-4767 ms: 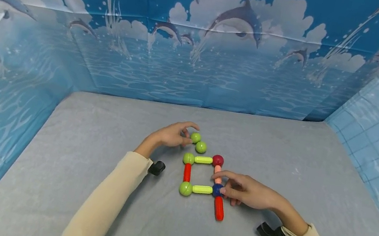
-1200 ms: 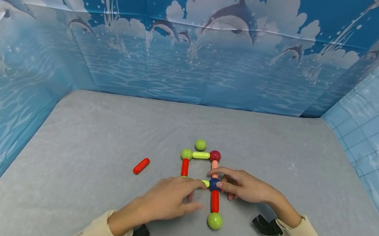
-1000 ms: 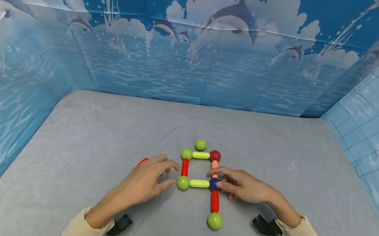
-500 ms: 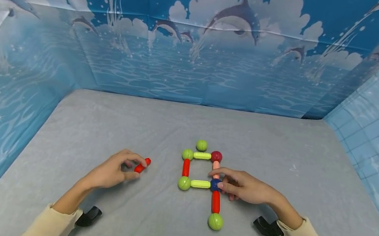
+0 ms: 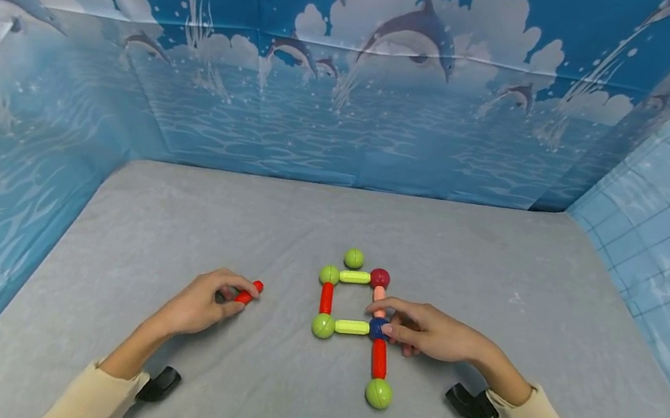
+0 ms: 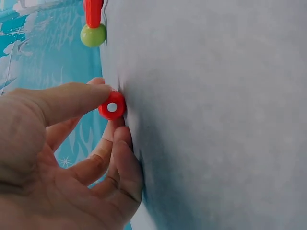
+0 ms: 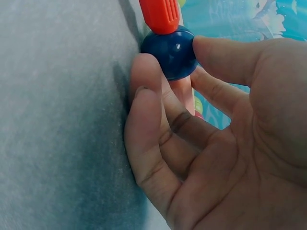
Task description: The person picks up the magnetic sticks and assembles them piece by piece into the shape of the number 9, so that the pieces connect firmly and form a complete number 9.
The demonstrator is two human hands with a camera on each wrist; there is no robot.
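My left hand (image 5: 201, 301) pinches a loose red magnetic rod (image 6: 112, 105) between thumb and fingers, low over the grey cloth; its round end with a white centre faces the left wrist camera. My right hand (image 5: 437, 333) holds the blue ball (image 7: 170, 52) at a corner of a square of rods and balls. The square has two green balls, a dark red ball (image 5: 379, 278), yellow-green rods (image 5: 351, 327), a red rod (image 5: 327, 298) and a pink rod, partly hidden by my right fingers. From the blue ball another red rod (image 5: 379, 358) runs toward me, ending in a green ball (image 5: 379, 394).
A separate green ball (image 5: 354, 258) sits just behind the square's far side. Grey cloth (image 5: 252, 387) covers the table. Dolphin-printed curtains (image 5: 346, 144) stand along the back and both sides.
A green ball now sits on the near end of the red rod. My left hand has moved left from the square and taken hold of the loose red rod. My right hand stays at the blue ball.
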